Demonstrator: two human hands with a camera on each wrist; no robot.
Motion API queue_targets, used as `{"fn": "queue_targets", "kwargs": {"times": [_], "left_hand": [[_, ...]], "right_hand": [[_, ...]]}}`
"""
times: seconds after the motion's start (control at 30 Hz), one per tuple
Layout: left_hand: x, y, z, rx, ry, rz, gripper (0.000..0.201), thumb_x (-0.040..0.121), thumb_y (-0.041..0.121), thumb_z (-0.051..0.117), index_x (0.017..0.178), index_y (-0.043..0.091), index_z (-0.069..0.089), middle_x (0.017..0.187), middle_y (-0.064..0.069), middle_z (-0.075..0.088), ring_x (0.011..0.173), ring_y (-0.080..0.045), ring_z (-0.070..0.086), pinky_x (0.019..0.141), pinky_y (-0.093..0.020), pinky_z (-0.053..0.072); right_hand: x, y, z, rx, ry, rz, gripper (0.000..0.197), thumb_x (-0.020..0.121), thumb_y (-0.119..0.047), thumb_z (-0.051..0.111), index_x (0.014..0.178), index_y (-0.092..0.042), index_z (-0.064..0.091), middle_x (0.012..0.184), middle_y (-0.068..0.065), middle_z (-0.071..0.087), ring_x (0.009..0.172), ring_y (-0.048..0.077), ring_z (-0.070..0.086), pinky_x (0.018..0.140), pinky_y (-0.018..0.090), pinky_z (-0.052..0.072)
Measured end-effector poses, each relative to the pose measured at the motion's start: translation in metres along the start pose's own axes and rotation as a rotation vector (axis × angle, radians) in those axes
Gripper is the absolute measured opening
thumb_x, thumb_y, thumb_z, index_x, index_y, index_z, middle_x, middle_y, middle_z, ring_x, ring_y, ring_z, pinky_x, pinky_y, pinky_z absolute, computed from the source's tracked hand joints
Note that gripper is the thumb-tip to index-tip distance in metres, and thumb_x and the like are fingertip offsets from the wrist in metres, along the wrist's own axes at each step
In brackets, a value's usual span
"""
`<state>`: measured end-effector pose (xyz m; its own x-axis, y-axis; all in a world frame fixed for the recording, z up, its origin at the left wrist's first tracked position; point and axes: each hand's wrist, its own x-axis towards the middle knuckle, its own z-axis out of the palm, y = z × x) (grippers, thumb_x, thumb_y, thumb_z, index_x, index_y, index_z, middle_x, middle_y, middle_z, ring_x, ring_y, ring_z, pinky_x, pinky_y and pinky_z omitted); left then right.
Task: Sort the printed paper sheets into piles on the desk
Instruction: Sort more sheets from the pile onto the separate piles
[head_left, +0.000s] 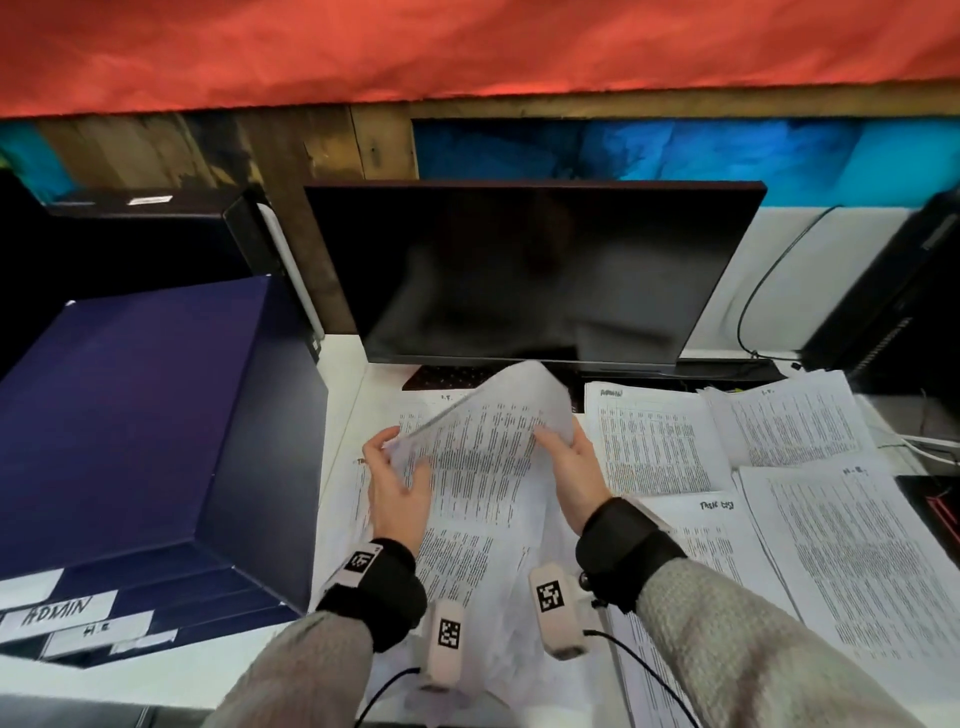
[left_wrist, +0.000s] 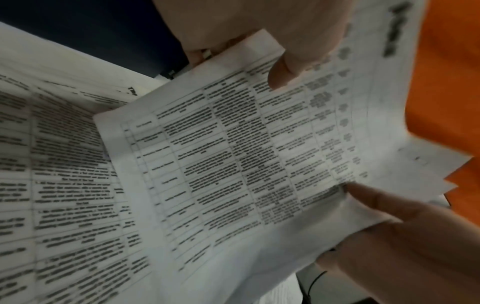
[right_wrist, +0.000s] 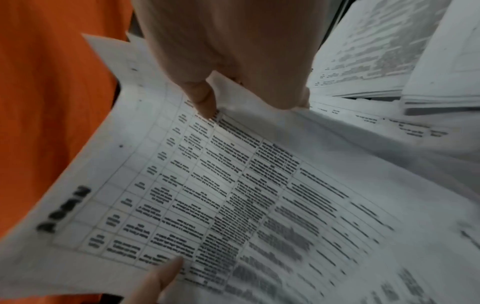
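Both hands are gripping 1 handful of printed sheets (head_left: 483, 441), the left hand (head_left: 397, 486) pinching its left edge, the right hand (head_left: 574, 478) its right. The top sheet appears headed "ADMIN"; the matching ADMIN pile (head_left: 649, 441) is lying just right of the right hand's grip, nearer that hand.

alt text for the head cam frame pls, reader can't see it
Two hands, left hand and right hand, hold a bundle of printed sheets lifted above a white desk, in front of a dark monitor. More printed piles lie to the right; a dark blue box stands to the left.
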<state>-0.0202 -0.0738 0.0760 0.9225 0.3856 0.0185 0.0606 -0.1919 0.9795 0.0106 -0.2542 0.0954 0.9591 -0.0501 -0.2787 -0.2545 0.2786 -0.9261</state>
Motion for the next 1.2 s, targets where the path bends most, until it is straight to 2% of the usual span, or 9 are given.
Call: {"fn": "queue_targets", "kwargs": {"times": [0.07, 0.17, 0.27, 0.37, 0.47, 0.73, 0.9, 1.0, 1.2], "left_hand": [[0.002, 0.003, 0.002, -0.048, 0.023, -0.019, 0.030, 0.096, 0.018, 0.048, 0.121, 0.029, 0.035, 0.114, -0.004, 0.055, 0.093, -0.013, 0.058, 0.084, -0.036, 0.050], [0.002, 0.012, 0.002, -0.128, 0.081, 0.026, 0.018, 0.100, 0.022, 0.039, 0.118, 0.024, 0.036, 0.108, 0.003, 0.058, 0.096, -0.012, 0.059, 0.074, -0.025, 0.048], [-0.005, 0.017, 0.005, -0.162, 0.163, 0.053, 0.019, 0.102, 0.021, 0.033, 0.120, 0.016, 0.036, 0.114, 0.000, 0.055, 0.102, -0.019, 0.055, 0.078, -0.024, 0.045], [-0.010, 0.011, 0.009, -0.150, 0.190, 0.024, 0.036, 0.101, 0.018, 0.037, 0.136, 0.017, 0.028, 0.127, 0.007, 0.044, 0.111, -0.010, 0.046, 0.092, -0.022, 0.040], [-0.007, -0.001, 0.006, -0.089, 0.169, -0.023, 0.042, 0.094, 0.010, 0.050, 0.129, 0.024, 0.031, 0.128, -0.001, 0.052, 0.116, -0.018, 0.052, 0.102, -0.041, 0.044], [0.005, -0.017, -0.004, -0.044, 0.074, -0.129, 0.040, 0.093, 0.009, 0.052, 0.126, 0.022, 0.035, 0.125, 0.000, 0.056, 0.115, -0.021, 0.054, 0.103, -0.043, 0.042], [0.013, -0.026, -0.007, 0.075, 0.099, -0.105, 0.024, 0.096, 0.020, 0.050, 0.119, 0.013, 0.049, 0.115, -0.004, 0.062, 0.110, -0.026, 0.058, 0.095, -0.040, 0.047], [0.018, -0.016, -0.015, 0.174, 0.099, -0.009, 0.019, 0.098, 0.019, 0.046, 0.116, 0.013, 0.047, 0.103, -0.002, 0.062, 0.097, -0.025, 0.060, 0.083, -0.035, 0.049], [0.027, 0.002, -0.024, 0.282, 0.008, 0.121, 0.024, 0.097, 0.018, 0.048, 0.120, 0.012, 0.047, 0.113, 0.000, 0.062, 0.103, -0.020, 0.058, 0.093, -0.040, 0.048]], "right_hand": [[0.000, -0.004, 0.001, 0.076, -0.012, 0.004, 0.024, 0.095, -0.012, 0.049, 0.118, -0.015, 0.057, 0.104, 0.002, 0.070, 0.089, 0.015, 0.069, 0.065, 0.023, 0.054], [-0.001, -0.010, 0.002, 0.155, -0.029, -0.017, 0.024, 0.093, -0.005, 0.049, 0.112, -0.011, 0.061, 0.098, 0.003, 0.071, 0.086, 0.016, 0.069, 0.065, 0.023, 0.053], [-0.002, -0.005, 0.005, 0.157, -0.010, -0.040, 0.021, 0.089, -0.004, 0.052, 0.102, -0.013, 0.066, 0.097, 0.001, 0.072, 0.094, 0.017, 0.067, 0.076, 0.026, 0.052], [-0.006, 0.006, 0.011, 0.042, -0.030, -0.044, 0.033, 0.087, -0.018, 0.062, 0.120, -0.016, 0.060, 0.118, 0.000, 0.066, 0.108, 0.014, 0.063, 0.091, 0.030, 0.050], [-0.004, 0.009, 0.015, -0.017, -0.015, -0.060, 0.042, 0.084, -0.013, 0.067, 0.121, -0.018, 0.048, 0.118, 0.006, 0.062, 0.106, 0.019, 0.062, 0.085, 0.031, 0.052], [0.014, 0.006, 0.025, -0.072, -0.002, 0.042, 0.029, 0.095, -0.015, 0.040, 0.124, -0.016, 0.037, 0.112, 0.006, 0.056, 0.099, 0.019, 0.057, 0.088, 0.036, 0.048], [0.018, 0.019, -0.007, -0.342, -0.046, 0.034, 0.042, 0.093, -0.006, 0.047, 0.131, -0.017, 0.030, 0.125, 0.009, 0.049, 0.110, 0.022, 0.051, 0.091, 0.033, 0.041], [0.027, 0.029, -0.059, -0.930, 0.037, -0.048, 0.058, 0.084, 0.000, 0.056, 0.136, -0.014, 0.036, 0.132, 0.014, 0.044, 0.123, 0.028, 0.044, 0.101, 0.037, 0.039], [0.038, 0.036, -0.146, -1.405, -0.178, 0.276, 0.064, 0.089, -0.005, 0.045, 0.147, -0.021, 0.021, 0.145, 0.013, 0.031, 0.125, 0.030, 0.045, 0.107, 0.040, 0.038]]}}
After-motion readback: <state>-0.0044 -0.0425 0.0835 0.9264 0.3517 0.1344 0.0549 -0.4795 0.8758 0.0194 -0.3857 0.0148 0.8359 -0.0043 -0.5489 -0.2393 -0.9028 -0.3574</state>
